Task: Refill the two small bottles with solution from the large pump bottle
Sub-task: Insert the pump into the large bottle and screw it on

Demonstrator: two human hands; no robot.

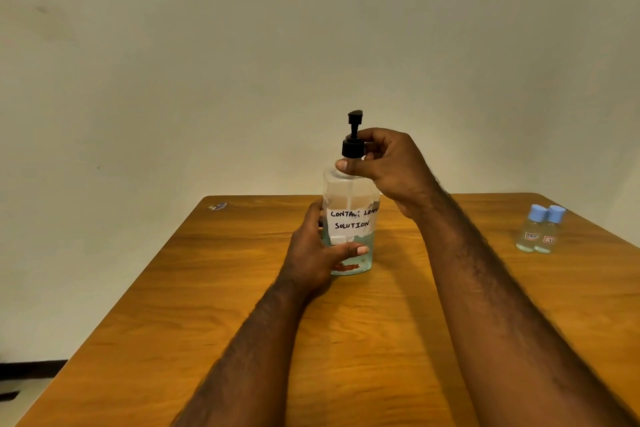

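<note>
"Where was the big clear plastic pump bottle (349,191)?"

"It stood up straight on the brown wooden counter (207,288), in the middle, close to the far edge. Pale blue liquid sat in its lower part. A white paper label (349,218) had 'solution' written on it by hand."

"Who held it?"

"The left hand (311,253) did. Its grip was closed round the low part of the bottle, with the thumb across the front under the label."

"And the right hand (391,166)?"

"It reached in from above. Its grip pinched the black pump collar (353,147) at the neck, between thumb and fingers."

"And the little ones?"

"The two small clear bottles (530,234) with light blue caps stood side by side, touching, far off to the right near the counter's edge. No hand touched them."

"Anything else?"

"A tiny sticker (218,206) at the far left corner, and a plain pale wall (242,45) behind."
</note>
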